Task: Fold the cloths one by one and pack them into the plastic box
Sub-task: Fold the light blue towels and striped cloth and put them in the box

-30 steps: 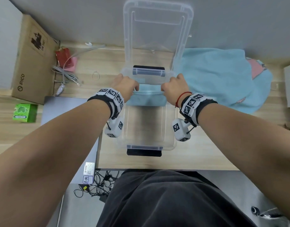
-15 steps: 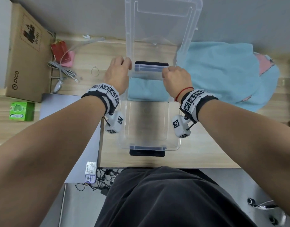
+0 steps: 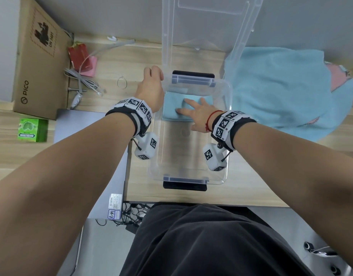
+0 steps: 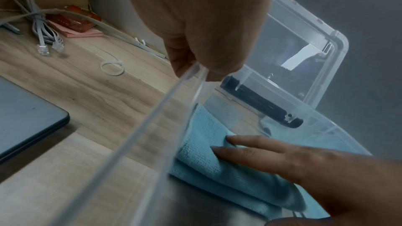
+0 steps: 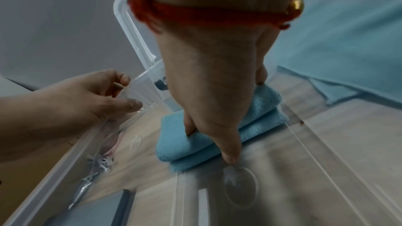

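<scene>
A clear plastic box (image 3: 225,172) stands on the wooden table with its lid (image 3: 207,26) raised upright at the back. A folded blue cloth (image 3: 171,108) lies in the box's far end. My right hand (image 3: 193,108) rests inside the box, its straight, spread fingers (image 4: 239,145) pressing flat on that cloth (image 5: 267,102). My left hand (image 3: 152,73) pinches the clear rim (image 4: 174,109) at the box's far left corner, thumb and fingers closed on it (image 5: 128,92). A large unfolded blue cloth (image 3: 281,92) lies right of the box.
A pink cloth (image 3: 339,76) peeks from under the blue one. Left of the box lie a grey laptop (image 3: 88,132), grey cables (image 3: 82,80), a red packet (image 3: 80,54), a green carton (image 3: 32,130) and a cardboard box (image 3: 38,62). The table's front edge is just behind the box.
Both hands had held the lid's front edge and swung it up. The right hand has since dropped onto the folded cloth and the left has shifted to the far left corner.
</scene>
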`<action>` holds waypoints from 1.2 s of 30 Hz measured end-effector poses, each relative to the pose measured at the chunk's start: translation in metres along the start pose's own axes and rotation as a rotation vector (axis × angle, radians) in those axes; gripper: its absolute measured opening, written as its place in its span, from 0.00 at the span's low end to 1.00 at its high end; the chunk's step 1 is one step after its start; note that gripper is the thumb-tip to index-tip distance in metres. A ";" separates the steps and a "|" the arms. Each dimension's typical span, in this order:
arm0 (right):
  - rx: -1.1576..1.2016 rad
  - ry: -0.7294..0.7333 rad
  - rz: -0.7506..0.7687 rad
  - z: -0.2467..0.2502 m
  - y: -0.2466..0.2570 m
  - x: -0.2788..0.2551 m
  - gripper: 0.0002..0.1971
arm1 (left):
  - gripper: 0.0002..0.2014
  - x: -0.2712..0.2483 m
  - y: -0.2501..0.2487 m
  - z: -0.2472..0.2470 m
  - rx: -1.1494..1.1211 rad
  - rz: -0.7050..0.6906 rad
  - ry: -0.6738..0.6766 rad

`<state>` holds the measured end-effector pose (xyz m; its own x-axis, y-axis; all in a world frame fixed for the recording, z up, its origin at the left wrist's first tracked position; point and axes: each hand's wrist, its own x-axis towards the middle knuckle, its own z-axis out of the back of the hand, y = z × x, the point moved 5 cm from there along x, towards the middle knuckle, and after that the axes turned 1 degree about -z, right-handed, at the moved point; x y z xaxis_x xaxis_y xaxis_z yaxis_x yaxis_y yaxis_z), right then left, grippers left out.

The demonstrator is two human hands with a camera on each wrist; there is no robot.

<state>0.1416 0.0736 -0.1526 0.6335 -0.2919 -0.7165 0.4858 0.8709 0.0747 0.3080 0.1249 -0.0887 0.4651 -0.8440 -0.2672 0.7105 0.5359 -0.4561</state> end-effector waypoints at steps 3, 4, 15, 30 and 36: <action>-0.005 0.039 -0.001 -0.002 -0.002 0.000 0.40 | 0.16 0.000 -0.001 0.000 -0.001 0.000 0.004; -0.007 0.037 0.008 0.000 -0.003 -0.001 0.40 | 0.16 0.000 -0.001 0.001 0.001 -0.001 0.005; 0.359 -0.456 -0.024 0.076 -0.058 -0.061 0.13 | 0.10 0.006 -0.014 0.018 0.201 0.005 -0.013; 0.554 -0.555 -0.572 -0.035 -0.244 -0.154 0.19 | 0.06 0.004 -0.205 -0.067 0.150 -0.317 0.170; 0.556 -0.584 -0.784 -0.082 -0.298 -0.185 0.37 | 0.04 0.003 -0.249 -0.126 0.152 -0.337 0.242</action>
<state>-0.1696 -0.0991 -0.0994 0.1492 -0.9491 -0.2774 0.9825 0.1105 0.1501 0.0658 -0.0132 -0.0834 0.0696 -0.9434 -0.3244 0.8794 0.2116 -0.4266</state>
